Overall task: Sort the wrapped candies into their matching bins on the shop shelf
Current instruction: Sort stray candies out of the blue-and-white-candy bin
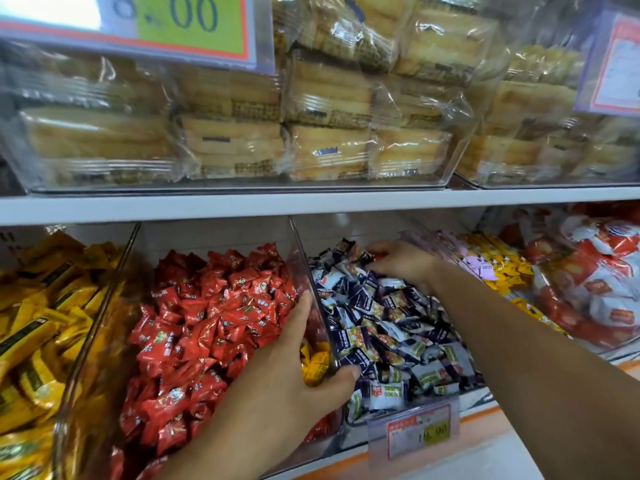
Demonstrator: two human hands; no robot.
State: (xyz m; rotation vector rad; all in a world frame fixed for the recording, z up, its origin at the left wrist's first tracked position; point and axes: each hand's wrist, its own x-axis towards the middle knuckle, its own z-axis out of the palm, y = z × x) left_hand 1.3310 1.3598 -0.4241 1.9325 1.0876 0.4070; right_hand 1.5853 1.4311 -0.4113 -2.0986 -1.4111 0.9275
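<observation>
Nearest, left hand (294,372) astride the clear divider (298,244) between two bins, fingers (298,317) curled round gold-wrapped candies (315,363). Left of the divider, red candies (214,306) heaped in their bin; right of it, blue-and-white candies (391,323). At the back of that blue-and-white heap, right hand (403,263), fingertips clenched on a red-wrapped candy (377,253). Further left, yellow packets (41,323); on the shelf (311,202) above, wrapped cakes (225,140).

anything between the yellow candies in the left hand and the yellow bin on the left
Yes. The red bin, heaped full, lies between the yellow candies in the left hand and the yellow bin, with a clear divider on each side.
</observation>
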